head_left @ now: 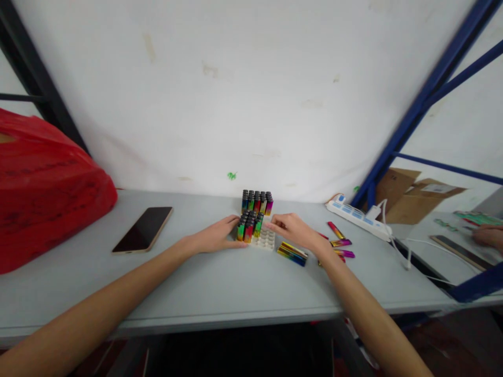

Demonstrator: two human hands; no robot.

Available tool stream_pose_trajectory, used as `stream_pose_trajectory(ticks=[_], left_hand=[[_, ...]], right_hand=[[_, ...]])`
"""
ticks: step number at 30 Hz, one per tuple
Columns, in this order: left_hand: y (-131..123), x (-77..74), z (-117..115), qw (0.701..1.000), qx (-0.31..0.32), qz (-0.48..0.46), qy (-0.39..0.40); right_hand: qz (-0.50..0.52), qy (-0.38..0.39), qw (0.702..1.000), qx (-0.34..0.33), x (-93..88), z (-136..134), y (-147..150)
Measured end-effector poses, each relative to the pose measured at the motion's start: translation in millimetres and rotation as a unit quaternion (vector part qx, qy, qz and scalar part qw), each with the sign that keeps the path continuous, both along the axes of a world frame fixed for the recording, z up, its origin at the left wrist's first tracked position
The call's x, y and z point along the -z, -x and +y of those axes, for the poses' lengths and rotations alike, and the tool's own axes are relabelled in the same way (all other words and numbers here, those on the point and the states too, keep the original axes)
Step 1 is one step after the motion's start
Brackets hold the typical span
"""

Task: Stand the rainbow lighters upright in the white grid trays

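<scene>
A white tray with holes (pixel 268 242) sits on the table, its left part filled with upright lighters (pixel 248 232) in shiny green, red and yellow with black tops. My left hand (pixel 217 235) grips the tray's left side, thumb at the front and fingers behind. Over the tray's right side, my right hand (pixel 293 229) has its fingers curled together at the holes; whatever is between the fingertips is too small to make out. A few lighters (pixel 292 253) lie side by side just below that hand. Behind the tray stands a block of upright lighters (pixel 257 202).
Several loose lighters (pixel 341 243) lie to the right, partly behind my right forearm. A phone (pixel 143 230) and a red plastic bag (pixel 51 188) are at left. Further right are a white power strip (pixel 358 217), a blue metal frame (pixel 412 115) and another person's hand (pixel 489 235).
</scene>
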State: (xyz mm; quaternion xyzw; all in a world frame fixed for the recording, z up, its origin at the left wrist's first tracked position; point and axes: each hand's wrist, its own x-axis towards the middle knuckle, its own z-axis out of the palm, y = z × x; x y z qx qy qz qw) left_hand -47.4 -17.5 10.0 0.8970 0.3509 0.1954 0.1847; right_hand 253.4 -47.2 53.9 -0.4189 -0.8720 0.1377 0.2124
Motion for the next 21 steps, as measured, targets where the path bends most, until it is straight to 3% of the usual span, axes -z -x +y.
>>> stream_pose_trajectory(ticks=[5, 9, 21], left_hand=[[1, 1.2, 0, 1.000, 0.003, -0.001, 0.000], [0, 1.4, 0, 1.000, -0.005, -0.001, -0.002], [1, 1.8, 1, 1.000, -0.001, 0.006, 0.009]], right_hand=[[-0.043, 0.174, 0.984, -0.017, -18.5, -7, -33], [-0.109, 0.232, 0.967, -0.003, -15.1, -9, -36], [-0.201, 0.060, 0.976, 0.055, -4.3, -7, -28]])
